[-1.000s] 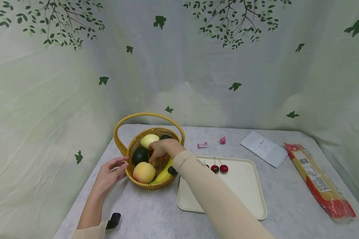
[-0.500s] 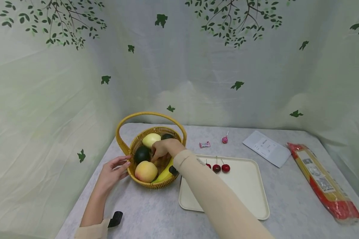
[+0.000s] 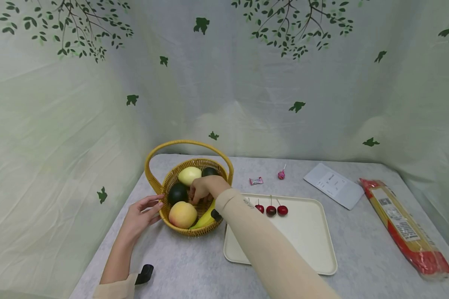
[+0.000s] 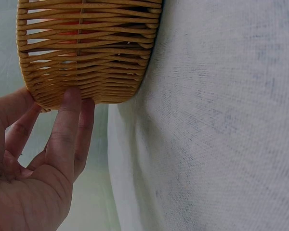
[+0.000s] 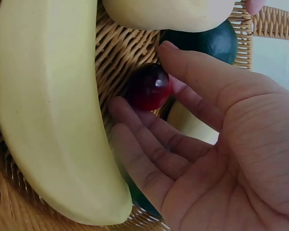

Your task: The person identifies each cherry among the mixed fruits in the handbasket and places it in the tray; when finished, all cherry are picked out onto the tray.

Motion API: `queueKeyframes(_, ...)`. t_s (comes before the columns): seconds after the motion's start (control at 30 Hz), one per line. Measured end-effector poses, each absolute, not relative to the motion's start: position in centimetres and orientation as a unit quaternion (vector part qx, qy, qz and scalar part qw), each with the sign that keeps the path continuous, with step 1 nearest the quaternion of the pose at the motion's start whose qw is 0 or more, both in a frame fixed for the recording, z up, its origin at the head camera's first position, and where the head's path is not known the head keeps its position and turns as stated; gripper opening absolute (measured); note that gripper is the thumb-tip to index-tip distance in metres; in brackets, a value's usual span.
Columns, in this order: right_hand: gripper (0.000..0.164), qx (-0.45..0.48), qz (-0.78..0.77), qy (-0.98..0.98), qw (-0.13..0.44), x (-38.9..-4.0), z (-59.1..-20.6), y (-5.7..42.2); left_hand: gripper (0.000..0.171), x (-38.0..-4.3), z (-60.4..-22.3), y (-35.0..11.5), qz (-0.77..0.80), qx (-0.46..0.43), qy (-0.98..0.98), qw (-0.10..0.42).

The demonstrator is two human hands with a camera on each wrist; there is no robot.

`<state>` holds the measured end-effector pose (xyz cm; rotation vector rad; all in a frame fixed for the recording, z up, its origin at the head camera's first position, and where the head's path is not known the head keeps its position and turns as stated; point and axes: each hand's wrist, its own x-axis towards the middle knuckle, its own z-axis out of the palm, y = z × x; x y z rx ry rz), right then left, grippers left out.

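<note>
A round wicker basket (image 3: 200,233) with a tall handle stands at the left of the table. It holds a peach (image 3: 182,214), a banana (image 3: 206,218), a pale yellow fruit (image 3: 189,175) and dark green round fruits (image 3: 177,193). My left hand (image 3: 140,220) touches the basket's left side; its fingertips (image 4: 71,98) rest against the woven wall. Inside the basket, my right hand (image 5: 216,130) has thumb and fingers curled round a dark red cherry (image 5: 150,87). The hand hides that cherry in the head view. Three cherries (image 3: 271,211) with stems lie on a cream tray (image 3: 303,249).
Behind the tray lie a pink wrapped candy (image 3: 256,181) and a lollipop (image 3: 281,175). A silver-white packet (image 3: 334,185) and a long red-and-yellow bag of noodles (image 3: 403,228) lie on the right. A leaf-patterned curtain (image 3: 224,83) encloses the table.
My right hand has shifted slightly within the basket; the red spot near its fingertips a second ago is now hidden in the head view. The left hand stays at the basket's side.
</note>
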<state>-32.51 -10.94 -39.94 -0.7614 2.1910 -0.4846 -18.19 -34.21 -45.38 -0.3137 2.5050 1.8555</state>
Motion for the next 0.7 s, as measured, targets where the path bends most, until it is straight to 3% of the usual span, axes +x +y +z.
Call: queueKeyframes(0.7,0.012,-0.332,-0.191,0.852,0.358,-32.0,-38.6,-9.4,0.051,-18.3,-45.4,-34.1,0.586,-0.098,0.805,0.007)
